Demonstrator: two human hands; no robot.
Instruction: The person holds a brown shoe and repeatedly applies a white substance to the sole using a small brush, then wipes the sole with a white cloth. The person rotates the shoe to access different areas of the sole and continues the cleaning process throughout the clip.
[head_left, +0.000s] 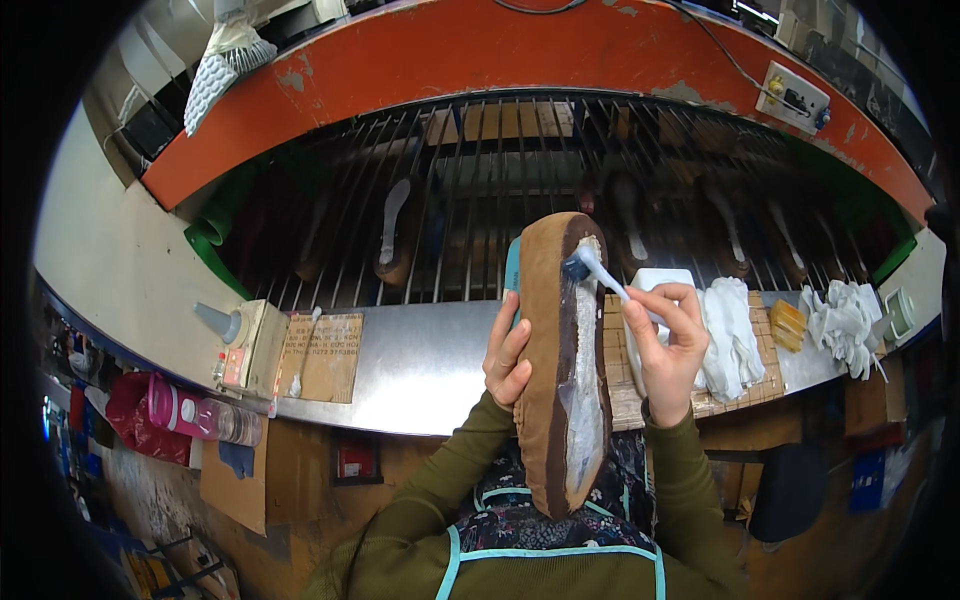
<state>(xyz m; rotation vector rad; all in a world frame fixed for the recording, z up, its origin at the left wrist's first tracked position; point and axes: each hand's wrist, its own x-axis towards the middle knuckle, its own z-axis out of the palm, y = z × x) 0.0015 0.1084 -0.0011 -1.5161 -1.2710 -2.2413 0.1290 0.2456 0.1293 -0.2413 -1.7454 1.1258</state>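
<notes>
A brown suede shoe upper (545,350) stands nearly upright in front of me, its underside turned to the right. A teal form (512,268) shows behind its left edge. Pale, whitish material runs down the middle of the underside, inside a dark brown border. My left hand (507,355) is closed around the shoe's left side, some fingers hidden behind it. Between the thumb and fingers of my right hand (668,340) is a small brush (605,273) with a white handle. Its dark bristles touch the upper end of the underside.
Beyond the metal bench edge (420,345), a dark bar rack (470,200) carries several shoes with pale undersides. At right are a white container (660,282), white gloves (730,335) and a yellow block (788,325). A cardboard piece (325,360) lies left, beside a boxy holder (252,345).
</notes>
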